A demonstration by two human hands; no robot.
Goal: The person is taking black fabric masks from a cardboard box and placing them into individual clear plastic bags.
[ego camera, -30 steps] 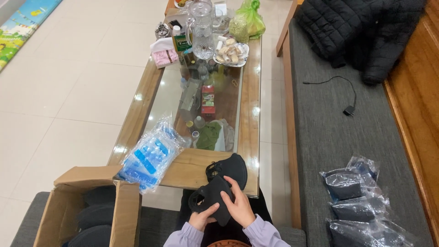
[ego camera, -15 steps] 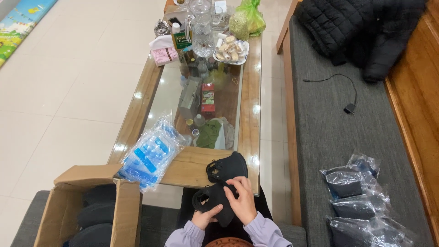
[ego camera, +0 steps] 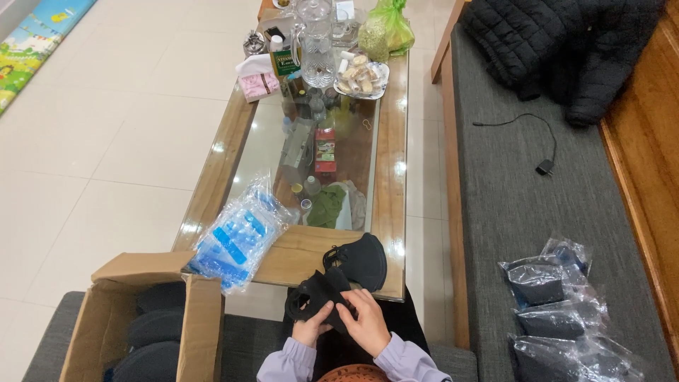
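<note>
Both hands hold a black face mask (ego camera: 316, 297) over my lap, just below the near edge of the table. My left hand (ego camera: 312, 330) grips its lower left part. My right hand (ego camera: 369, 324) lies over its right side with the fingers pressed on the fabric. A second black mask (ego camera: 362, 259) rests on the wooden table end, touching the held one. A stack of clear bags with blue print (ego camera: 239, 238) lies on the table to the left.
An open cardboard box (ego camera: 194, 325) with dark masks stands at my left. Bagged black masks (ego camera: 559, 311) lie on the grey bench at right, with a black jacket (ego camera: 559, 42) and a cable (ego camera: 527, 141). The glass-topped table (ego camera: 389, 184) carries bottles, a jug and snacks.
The mask in my hands has been folded smaller and drawn toward my lap. My right hand shifted over its right side. The mask on the table stayed put.
</note>
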